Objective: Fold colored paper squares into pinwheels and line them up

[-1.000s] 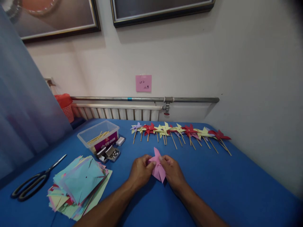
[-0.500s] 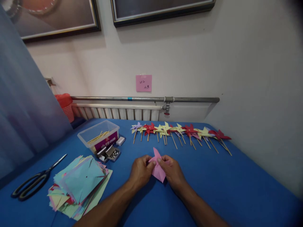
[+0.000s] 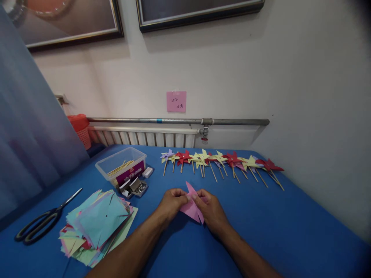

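both hands meet over a pink paper pinwheel near the middle of the blue table, close to the person. the left hand is curled with its fingertips pinched on the paper's left side near the centre, and the right hand is curled the same way, its thumb and fingers closed on the paper from the right, so the two sets of fingertips almost touch at the middle of the sheet. one pointed flap of the paper sticks up beyond the fingers and another points down toward the person; the lower part seems to rest on or just above the table, though i cannot tell which. beyond the hands, a row of finished pinwheels in purple, yellow and red lies along the far edge with their wooden sticks pointing toward the person. to the left of that row stands a clear plastic box holding sticks, with a small open box of pins just in front of it. nearer on the left lies a loose stack of coloured paper squares, and black scissors lie beside it, further left. a pink note is stuck on the wall above a pipe.
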The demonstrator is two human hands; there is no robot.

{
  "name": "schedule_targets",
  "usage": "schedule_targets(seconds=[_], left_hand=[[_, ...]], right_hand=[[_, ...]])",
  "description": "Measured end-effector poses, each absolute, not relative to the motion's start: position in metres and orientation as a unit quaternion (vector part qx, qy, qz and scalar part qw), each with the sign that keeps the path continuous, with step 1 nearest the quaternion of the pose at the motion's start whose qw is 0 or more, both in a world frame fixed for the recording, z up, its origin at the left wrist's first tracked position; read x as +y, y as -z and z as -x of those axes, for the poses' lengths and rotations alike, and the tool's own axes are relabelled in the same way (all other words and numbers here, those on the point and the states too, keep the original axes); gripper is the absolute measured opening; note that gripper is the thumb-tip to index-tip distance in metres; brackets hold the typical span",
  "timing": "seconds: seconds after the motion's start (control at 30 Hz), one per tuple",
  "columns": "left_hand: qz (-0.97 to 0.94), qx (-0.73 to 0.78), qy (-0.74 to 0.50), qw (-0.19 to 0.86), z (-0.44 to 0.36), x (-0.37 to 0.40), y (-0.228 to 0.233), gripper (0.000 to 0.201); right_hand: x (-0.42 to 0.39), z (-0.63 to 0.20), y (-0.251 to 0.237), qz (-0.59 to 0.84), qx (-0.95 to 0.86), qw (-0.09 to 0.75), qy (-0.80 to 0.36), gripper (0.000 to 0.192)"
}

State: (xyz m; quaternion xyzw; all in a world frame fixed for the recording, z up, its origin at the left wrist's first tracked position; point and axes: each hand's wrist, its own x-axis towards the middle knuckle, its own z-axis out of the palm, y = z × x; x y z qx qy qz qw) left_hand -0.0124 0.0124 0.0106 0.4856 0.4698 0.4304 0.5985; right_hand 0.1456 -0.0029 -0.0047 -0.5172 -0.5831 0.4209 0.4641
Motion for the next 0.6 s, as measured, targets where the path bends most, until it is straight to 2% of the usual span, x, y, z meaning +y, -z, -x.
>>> schedule_targets(seconds=[0.2, 0.6], left_hand=[[-0.481, 0.476, -0.420, 0.605, 0.017, 0.010, -0.020, 0.029], [-0.514, 0.493, -0.373, 0.594, 0.016, 0.015, -0.008, 0.029]], right_hand=[[-0.005, -0.146, 0.001, 0.499, -0.606, 0.456, -0.419, 0.032], [-0.012, -0.141, -0.005, 0.503, -0.633, 0.433, -0.398, 0.030]])
